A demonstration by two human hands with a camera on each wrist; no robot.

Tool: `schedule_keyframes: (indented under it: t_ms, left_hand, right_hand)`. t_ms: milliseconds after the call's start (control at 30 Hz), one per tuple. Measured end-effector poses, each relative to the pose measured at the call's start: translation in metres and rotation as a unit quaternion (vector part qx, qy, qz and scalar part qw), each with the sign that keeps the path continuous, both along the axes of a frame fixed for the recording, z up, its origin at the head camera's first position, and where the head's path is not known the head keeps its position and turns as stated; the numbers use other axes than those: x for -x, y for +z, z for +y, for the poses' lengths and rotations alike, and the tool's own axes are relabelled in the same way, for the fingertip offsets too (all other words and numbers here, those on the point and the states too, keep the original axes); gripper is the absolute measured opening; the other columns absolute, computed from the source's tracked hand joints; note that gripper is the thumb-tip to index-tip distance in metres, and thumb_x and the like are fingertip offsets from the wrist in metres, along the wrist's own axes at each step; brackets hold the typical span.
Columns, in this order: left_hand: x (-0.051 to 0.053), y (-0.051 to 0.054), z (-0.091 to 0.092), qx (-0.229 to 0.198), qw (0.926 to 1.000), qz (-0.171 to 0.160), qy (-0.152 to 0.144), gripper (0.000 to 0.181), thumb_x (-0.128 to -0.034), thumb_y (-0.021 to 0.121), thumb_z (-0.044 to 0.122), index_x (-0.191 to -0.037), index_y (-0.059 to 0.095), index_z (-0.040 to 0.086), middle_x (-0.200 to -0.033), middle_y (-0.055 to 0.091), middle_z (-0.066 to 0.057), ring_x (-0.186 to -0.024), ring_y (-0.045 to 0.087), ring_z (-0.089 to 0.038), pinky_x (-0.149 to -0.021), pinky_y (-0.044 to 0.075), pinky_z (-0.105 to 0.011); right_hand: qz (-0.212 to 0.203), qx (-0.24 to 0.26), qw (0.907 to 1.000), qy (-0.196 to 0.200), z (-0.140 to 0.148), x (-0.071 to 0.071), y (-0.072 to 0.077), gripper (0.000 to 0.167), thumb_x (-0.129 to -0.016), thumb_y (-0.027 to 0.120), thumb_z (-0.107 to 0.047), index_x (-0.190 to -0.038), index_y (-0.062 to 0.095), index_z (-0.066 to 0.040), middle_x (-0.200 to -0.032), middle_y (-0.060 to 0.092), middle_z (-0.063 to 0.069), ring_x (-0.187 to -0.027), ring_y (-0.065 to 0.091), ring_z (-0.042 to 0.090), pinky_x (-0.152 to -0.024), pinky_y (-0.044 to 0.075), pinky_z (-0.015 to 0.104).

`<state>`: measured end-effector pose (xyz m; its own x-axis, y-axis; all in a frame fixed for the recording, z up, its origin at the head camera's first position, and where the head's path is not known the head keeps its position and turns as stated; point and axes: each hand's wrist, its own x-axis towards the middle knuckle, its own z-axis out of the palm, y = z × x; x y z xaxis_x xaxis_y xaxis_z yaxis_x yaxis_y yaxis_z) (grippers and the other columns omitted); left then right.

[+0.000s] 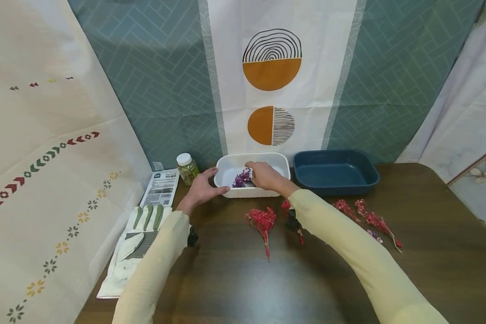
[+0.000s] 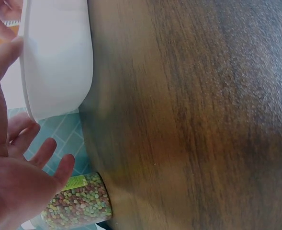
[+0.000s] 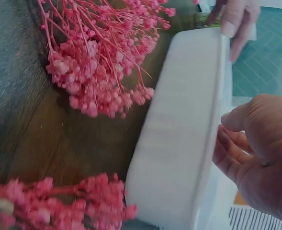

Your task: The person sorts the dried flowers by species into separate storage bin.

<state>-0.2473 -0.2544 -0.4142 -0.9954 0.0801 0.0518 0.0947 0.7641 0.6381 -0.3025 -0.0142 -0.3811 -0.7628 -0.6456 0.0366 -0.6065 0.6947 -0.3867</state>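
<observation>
A white tray [image 1: 254, 192] stands near the back of the table. My left hand [image 1: 201, 189] holds its left end, the thumb on the near rim and a finger against the end wall; the other fingers are spread in the left wrist view. My right hand [image 1: 265, 175] reaches over the near rim into the tray. It pinches a bunch of purple dried flowers [image 1: 240, 179] by the stem end, which the hand covers. From the right wrist, the tray wall [image 3: 179, 129] hides the right fingertips. Pink dried flowers [image 3: 102, 62] lie on the table before the tray.
A blue tray [image 1: 336, 180] stands right of the white one. A white-capped jar [image 1: 188, 171] of small pellets is beside my left hand. Gloves [image 1: 135, 240] and a printed packet [image 1: 160, 186] lie at the left. More pink flower sprigs [image 1: 374, 220] lie at the right.
</observation>
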Motion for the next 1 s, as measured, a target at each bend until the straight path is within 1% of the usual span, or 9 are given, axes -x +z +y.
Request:
schedule_keyframes:
  t_ms: [100,167,233,333,433,533,633,833,1000]
  left_hand:
    - [-0.001,0.000,-0.001,-0.004,1.0000,-0.001,0.001,0.089,-0.0824,0.079,0.043,-0.151,0.042,0.001,-0.157,0.036,-0.013,-0.143,0.032,-0.035,-0.112,0.029,-0.055]
    - [-0.001,-0.001,-0.002,-0.005,1.0000,-0.001,-0.001,0.089,-0.0825,0.079,0.043,-0.151,0.041,0.001,-0.158,0.036,-0.013,-0.144,0.031,-0.035,-0.112,0.028,-0.055]
    - [0.000,-0.001,-0.004,-0.001,1.0000,0.000,-0.002,0.089,-0.0827,0.079,0.043,-0.151,0.041,0.001,-0.158,0.036,-0.013,-0.144,0.031,-0.035,-0.112,0.028,-0.055]
    - [0.001,0.002,-0.005,0.004,1.0000,0.001,-0.002,0.089,-0.0831,0.079,0.042,-0.151,0.040,0.001,-0.158,0.035,-0.013,-0.144,0.030,-0.035,-0.113,0.028,-0.055]
    - [0.003,0.007,-0.006,0.006,1.0000,0.004,-0.001,0.088,-0.0834,0.079,0.042,-0.152,0.040,0.001,-0.158,0.035,-0.012,-0.144,0.029,-0.035,-0.113,0.027,-0.055]
    - [0.003,0.009,-0.007,0.006,1.0000,0.007,-0.002,0.088,-0.0835,0.079,0.042,-0.151,0.040,0.000,-0.158,0.035,-0.013,-0.144,0.030,-0.036,-0.113,0.027,-0.055]
    - [0.002,0.008,-0.007,0.012,0.9999,0.006,-0.003,0.089,-0.0837,0.078,0.043,-0.151,0.040,-0.001,-0.158,0.035,-0.013,-0.144,0.030,-0.036,-0.113,0.028,-0.054]
    - [0.002,0.005,-0.004,0.017,0.9998,0.002,-0.005,0.089,-0.0838,0.078,0.044,-0.151,0.041,0.000,-0.158,0.036,-0.013,-0.144,0.031,-0.035,-0.113,0.028,-0.054]
    - [0.001,0.001,-0.001,0.016,0.9999,-0.002,-0.005,0.089,-0.0836,0.078,0.044,-0.151,0.041,0.000,-0.158,0.036,-0.013,-0.144,0.030,-0.035,-0.113,0.027,-0.054]
  right_hand:
    - [0.006,0.028,0.9996,-0.007,0.013,-0.004,0.004,0.048,-0.097,0.057,-0.002,-0.144,0.048,0.003,-0.102,0.066,0.014,-0.082,0.061,0.024,-0.084,0.052,0.039]
    - [0.004,0.051,0.9986,-0.012,0.025,-0.008,0.010,0.047,-0.098,0.057,-0.004,-0.143,0.048,0.002,-0.097,0.065,0.012,-0.078,0.059,0.022,-0.079,0.052,0.039]
    - [0.002,0.079,0.9968,-0.012,0.041,-0.014,0.016,0.046,-0.098,0.057,-0.004,-0.142,0.048,0.003,-0.097,0.065,0.012,-0.078,0.059,0.023,-0.076,0.052,0.039]
    - [0.001,0.111,0.9937,-0.014,0.068,-0.024,0.027,0.044,-0.098,0.058,-0.006,-0.140,0.050,0.004,-0.100,0.066,0.014,-0.084,0.062,0.026,-0.077,0.053,0.042]
    - [0.012,0.131,0.9911,-0.021,0.097,-0.037,0.036,0.043,-0.097,0.061,-0.006,-0.138,0.052,0.005,-0.099,0.067,0.014,-0.088,0.064,0.027,-0.076,0.052,0.044]
    - [0.025,0.137,0.9898,-0.031,0.126,-0.053,0.040,0.041,-0.097,0.063,-0.007,-0.136,0.054,0.005,-0.098,0.067,0.012,-0.086,0.065,0.027,-0.074,0.052,0.045]
    - [0.036,0.138,0.9892,-0.034,0.152,-0.073,0.040,0.040,-0.097,0.064,-0.008,-0.133,0.056,0.005,-0.097,0.067,0.010,-0.085,0.066,0.025,-0.071,0.051,0.044]
    - [0.036,0.151,0.9864,-0.055,0.194,-0.117,0.033,0.038,-0.095,0.066,-0.005,-0.131,0.057,0.003,-0.095,0.067,0.005,-0.077,0.064,0.017,-0.058,0.048,0.033]
    - [0.081,0.169,0.9789,-0.081,0.223,-0.149,0.018,0.037,-0.089,0.072,-0.001,-0.124,0.061,0.002,-0.090,0.068,0.000,-0.073,0.064,0.014,-0.056,0.048,0.030]
